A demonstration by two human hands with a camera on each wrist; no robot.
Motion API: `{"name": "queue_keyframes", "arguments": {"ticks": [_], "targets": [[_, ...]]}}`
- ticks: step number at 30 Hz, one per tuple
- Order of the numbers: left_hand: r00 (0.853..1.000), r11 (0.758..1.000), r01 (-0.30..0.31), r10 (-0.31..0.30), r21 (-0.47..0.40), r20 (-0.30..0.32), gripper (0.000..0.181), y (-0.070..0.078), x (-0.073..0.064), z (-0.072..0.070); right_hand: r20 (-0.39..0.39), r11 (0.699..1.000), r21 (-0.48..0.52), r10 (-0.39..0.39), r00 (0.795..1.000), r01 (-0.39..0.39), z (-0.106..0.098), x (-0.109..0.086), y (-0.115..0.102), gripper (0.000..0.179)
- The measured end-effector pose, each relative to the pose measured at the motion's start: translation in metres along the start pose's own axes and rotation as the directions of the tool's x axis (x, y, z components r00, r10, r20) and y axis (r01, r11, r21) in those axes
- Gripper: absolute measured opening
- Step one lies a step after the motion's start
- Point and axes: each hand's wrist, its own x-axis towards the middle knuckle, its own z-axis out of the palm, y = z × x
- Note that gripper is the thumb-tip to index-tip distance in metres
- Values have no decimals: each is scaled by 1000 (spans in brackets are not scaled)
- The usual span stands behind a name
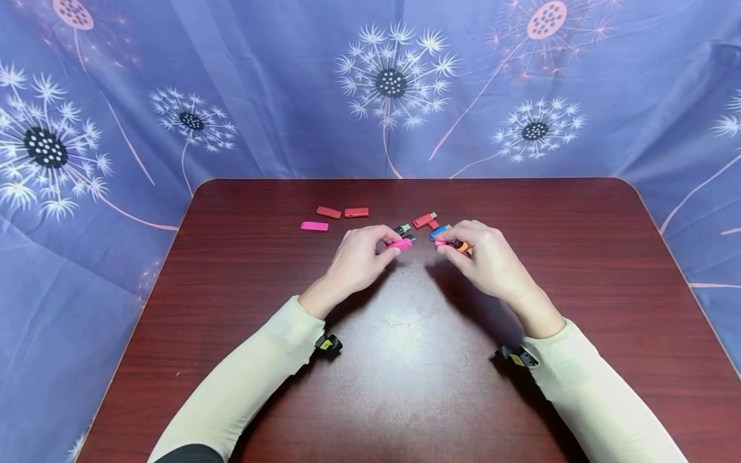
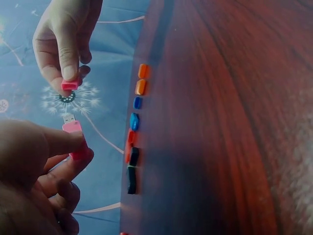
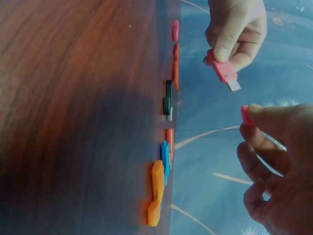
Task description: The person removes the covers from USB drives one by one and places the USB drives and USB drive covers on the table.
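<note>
The left hand [image 1: 359, 258] pinches a pink USB stick [image 3: 224, 70] – its metal plug [image 3: 234, 85] is bare – and the right hand [image 1: 491, 260] pinches a small pink cap [image 3: 244, 115] nearby, above the desk [image 1: 231, 270].

USB stick [image 3: 227, 73], cap [image 3: 245, 116]: pink. Counter [image 1: 243, 257]: red-brown, dark wood grain. Cloth backdrop [image 1: 278, 90]: blue, white-and-pink dandelion print.

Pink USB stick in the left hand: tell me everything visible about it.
The pink USB stick has a slim, straight body that looks like plastic, with a bare silvery metal plug at one end. The left hand pinches its body between thumb and fingers, holding it above the table. It is uncapped; the plug points toward the pink cap in the right hand, with a gap between.
</note>
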Motion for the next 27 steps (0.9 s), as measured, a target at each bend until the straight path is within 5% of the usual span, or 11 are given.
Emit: {"name": "queue_keyframes", "arguments": {"ticks": [5,13,27], "targets": [[998,998,55,-56,20,30,9,0,5,7,4,1000,-18,11,1000,-11,-1,-2,5,17],[998,997,59,-59,45,2,7,-3,11,20,32,996,-54,67,997,-66,0,-4,10,12],[993,989,90,-98,117,63,17,-2,20,31,75,988,-108,119,990,-110,1,-6,14,9]]}}
